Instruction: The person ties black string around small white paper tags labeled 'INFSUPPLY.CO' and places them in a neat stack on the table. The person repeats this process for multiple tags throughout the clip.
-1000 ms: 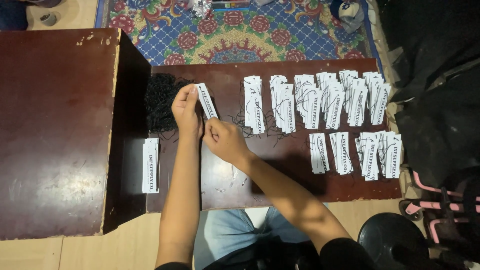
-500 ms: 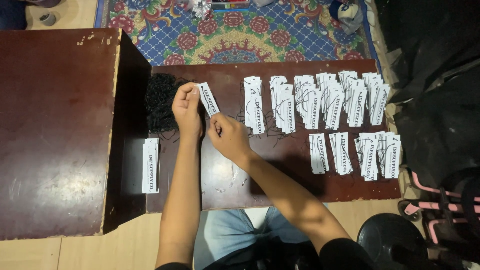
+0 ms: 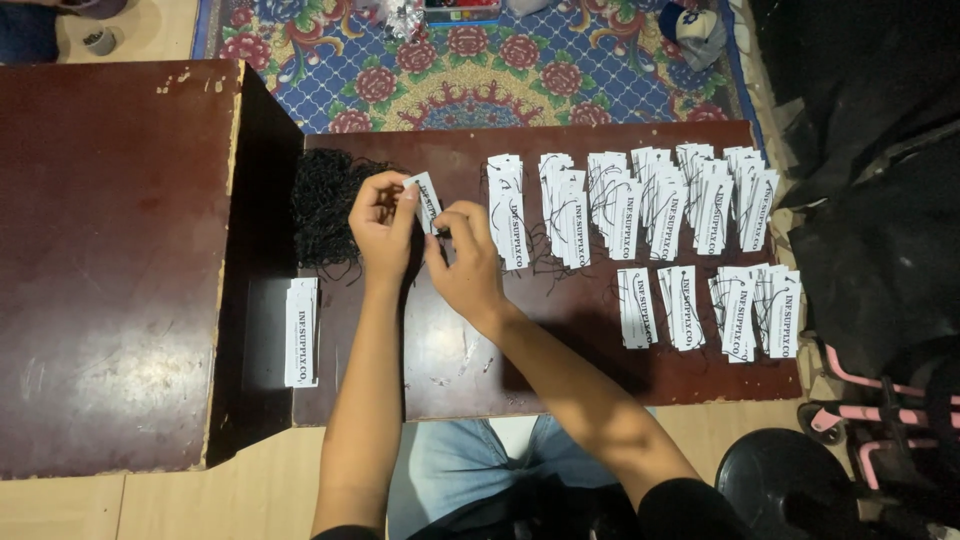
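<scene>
While my left hand [image 3: 380, 215] pinches the white tag [image 3: 428, 200] right of the black string pile [image 3: 322, 205], my right hand [image 3: 462, 255] should thread slowly, fingertips close at its hole.

Dark wooden tables [image 3: 110, 270], floral blue rug [image 3: 470, 80]

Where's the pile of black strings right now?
In the head view, the pile of black strings lies at the far left end of the lower table, beside the taller table's edge, just left of the left hand holding a white tag.

Bare forearms, dark sleeves, blue jeans
</scene>
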